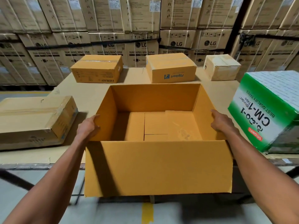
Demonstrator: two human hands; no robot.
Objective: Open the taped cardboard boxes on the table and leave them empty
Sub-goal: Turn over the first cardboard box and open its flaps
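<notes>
Both hands gripped the open box [157, 125] by its side walls, the left hand [88, 126] curled over the left rim and the right hand [222, 122] over the right, likely to steady or shift it. It sat empty at the table's [90, 96] near edge, front flap hanging down, while five other boxes behind and beside it looked closed.

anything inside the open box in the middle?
Nothing visible inside the open box: only its bare bottom flaps show. The near front flap hangs outward, and the inner face of the near wall is hidden from view. The left hand and right hand hold its sides.
</notes>
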